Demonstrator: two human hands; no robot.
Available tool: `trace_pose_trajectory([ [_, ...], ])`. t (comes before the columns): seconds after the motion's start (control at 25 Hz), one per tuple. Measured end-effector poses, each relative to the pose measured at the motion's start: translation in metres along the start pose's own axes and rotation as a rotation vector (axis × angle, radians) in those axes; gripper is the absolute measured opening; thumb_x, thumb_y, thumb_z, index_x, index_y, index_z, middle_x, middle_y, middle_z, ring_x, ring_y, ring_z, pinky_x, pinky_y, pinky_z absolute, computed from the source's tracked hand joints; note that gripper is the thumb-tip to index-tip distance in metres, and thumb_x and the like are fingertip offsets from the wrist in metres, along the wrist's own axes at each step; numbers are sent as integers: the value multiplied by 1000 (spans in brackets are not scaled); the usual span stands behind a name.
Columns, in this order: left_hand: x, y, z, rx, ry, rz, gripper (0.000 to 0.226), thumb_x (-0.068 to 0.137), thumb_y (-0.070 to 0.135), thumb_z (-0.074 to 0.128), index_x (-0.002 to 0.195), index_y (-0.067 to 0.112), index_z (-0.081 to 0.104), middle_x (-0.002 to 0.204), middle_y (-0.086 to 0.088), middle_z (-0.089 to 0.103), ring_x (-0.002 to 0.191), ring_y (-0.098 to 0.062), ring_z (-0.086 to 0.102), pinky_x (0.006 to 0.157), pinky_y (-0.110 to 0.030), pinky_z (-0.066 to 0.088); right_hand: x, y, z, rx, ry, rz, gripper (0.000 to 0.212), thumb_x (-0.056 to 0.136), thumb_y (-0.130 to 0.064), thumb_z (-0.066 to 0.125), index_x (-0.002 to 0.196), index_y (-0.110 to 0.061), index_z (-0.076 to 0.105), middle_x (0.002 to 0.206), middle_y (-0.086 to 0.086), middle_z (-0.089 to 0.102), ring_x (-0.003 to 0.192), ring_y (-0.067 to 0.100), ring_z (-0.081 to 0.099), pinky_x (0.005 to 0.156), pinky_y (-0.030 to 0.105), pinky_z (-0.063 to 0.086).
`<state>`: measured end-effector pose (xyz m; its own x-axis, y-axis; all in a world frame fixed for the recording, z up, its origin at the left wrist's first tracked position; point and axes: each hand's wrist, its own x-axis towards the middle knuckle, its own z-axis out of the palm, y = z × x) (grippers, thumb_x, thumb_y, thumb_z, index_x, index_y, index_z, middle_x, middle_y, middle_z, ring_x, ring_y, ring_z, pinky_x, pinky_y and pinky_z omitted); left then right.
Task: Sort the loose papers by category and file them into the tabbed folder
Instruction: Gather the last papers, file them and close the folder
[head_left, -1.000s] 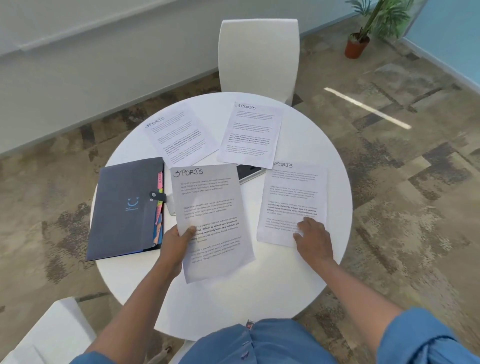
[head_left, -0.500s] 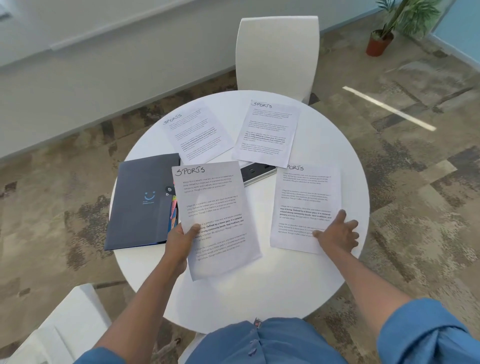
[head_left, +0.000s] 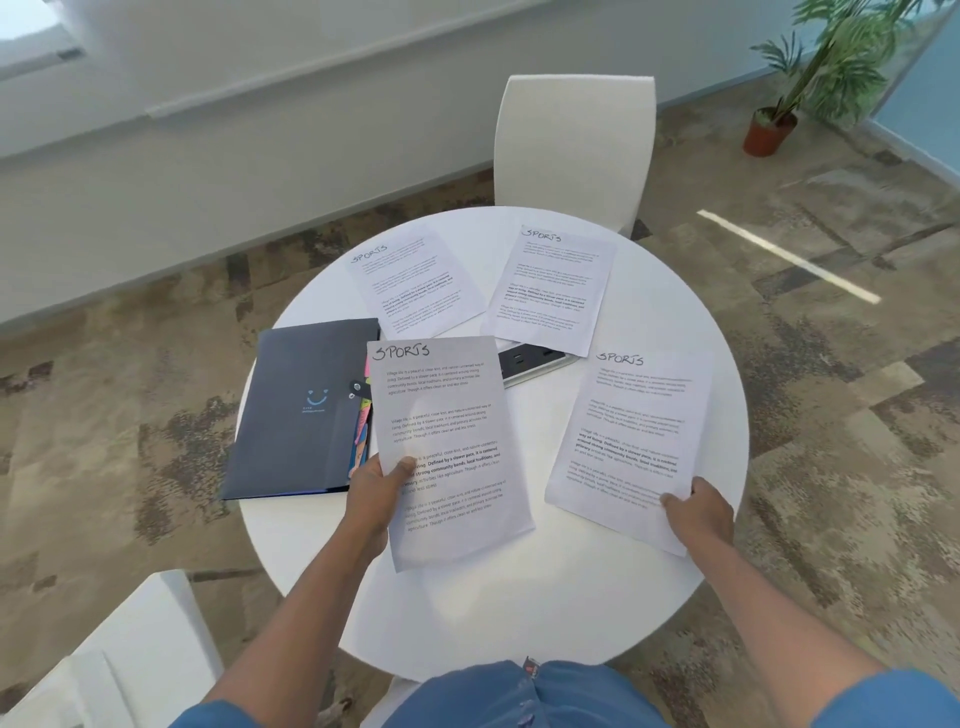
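Left hand (head_left: 371, 491): thumb on top, fingers under, grip pinched on the near-left edge of the centre sheet (head_left: 447, 441), lifted off the surface and tilted toward the camera.
Right hand (head_left: 701, 512): grip closed on the near corner of the right sheet (head_left: 631, 441), thumb over the edge; rest of the page apparently lying on the surface (head_left: 519, 613).
Far sheets: left far sheet (head_left: 415, 283) and right far sheet (head_left: 553, 291) flat near the back rim, both headed SPORTS like the two in hand.
Tabbed folder (head_left: 304, 410): dark, closed, snap strap fastened, coloured tabs (head_left: 361, 436) showing along its right side, just left of the centre sheet.
Handling: single pages, feather-light, limp; likely to droop and flap from a one-edge pinch, crease under a hard squeeze.
Where to hold: by an edge or corner, thumb above, fingers beneath; flat pages probably best slid to the rim first.
Folder handling: stiffer, heavier; strap to undo before any filing.
Beneath the right far sheet: a dark power strip (head_left: 535, 361), partly covered.
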<state>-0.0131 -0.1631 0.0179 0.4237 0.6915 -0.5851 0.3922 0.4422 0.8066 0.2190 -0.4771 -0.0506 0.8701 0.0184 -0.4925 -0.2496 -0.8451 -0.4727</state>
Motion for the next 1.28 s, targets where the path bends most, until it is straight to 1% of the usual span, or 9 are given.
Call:
trace_pose_trajectory([
  [0.08,1,0,-2,-5,6,-3,16,96,10,61,105,21,67,106,-5,74,94,-27,71,75,-36,57,-7,-1,-2,68,-21,-22,17,96,-16,58,110,-7,56,121,18,61,99,33,55,82,35,44],
  [0.2,3,0,-9,-13,18,-5,20,96,12,61,116,16,66,108,-6,74,91,-26,72,71,-35,57,-14,1,-2,134,-84,-120,34,100,-16,53,132,-6,50,140,16,52,129,35,48,99,40,41],
  [0.32,4,1,-16,-30,39,2,24,96,11,61,120,11,65,109,-9,74,90,-28,72,72,-37,58,-18,3,-6,207,-137,-179,47,101,-18,52,146,-10,41,151,10,43,140,31,39,113,44,34],
  [0.4,1,5,-20,-59,53,9,21,97,9,59,117,10,66,107,-10,74,87,-27,71,68,-36,57,-16,2,-13,298,-173,-214,41,99,-20,55,140,-19,48,146,4,50,134,29,46,112,48,37],
  [0.52,-1,18,-20,-63,31,56,22,97,10,58,118,10,65,103,-9,75,87,-27,73,67,-35,58,-25,-27,-28,465,-237,-280,22,97,-11,58,114,-25,62,120,-1,68,111,21,63,97,43,51],
  [0.64,-7,40,-15,-80,-40,104,21,99,13,57,118,12,65,103,-10,76,87,-26,75,68,-37,60,-42,-75,-34,537,-292,-374,19,96,-9,60,110,-20,66,108,-3,73,98,19,68,79,34,54],
  [0.76,-14,67,-7,-98,-82,166,23,101,17,53,119,9,65,105,-10,76,91,-27,75,74,-40,61,-58,-123,-30,574,-333,-474,16,95,-9,62,108,-18,67,102,-5,75,92,17,70,72,29,53],
  [0.92,-24,102,-3,-133,-88,260,27,104,23,47,122,11,64,106,-8,76,95,-29,74,83,-48,59,-81,-169,-21,583,-350,-611,13,94,-13,64,104,-22,67,97,-9,76,85,8,71,71,27,55],
  [1.28,-36,127,-3,-128,-13,336,33,105,34,42,114,18,69,106,-4,77,99,-26,73,92,-53,56,-97,-201,-21,508,-270,-740,12,93,-20,66,104,-26,65,103,-12,73,92,12,70,80,38,59],
])
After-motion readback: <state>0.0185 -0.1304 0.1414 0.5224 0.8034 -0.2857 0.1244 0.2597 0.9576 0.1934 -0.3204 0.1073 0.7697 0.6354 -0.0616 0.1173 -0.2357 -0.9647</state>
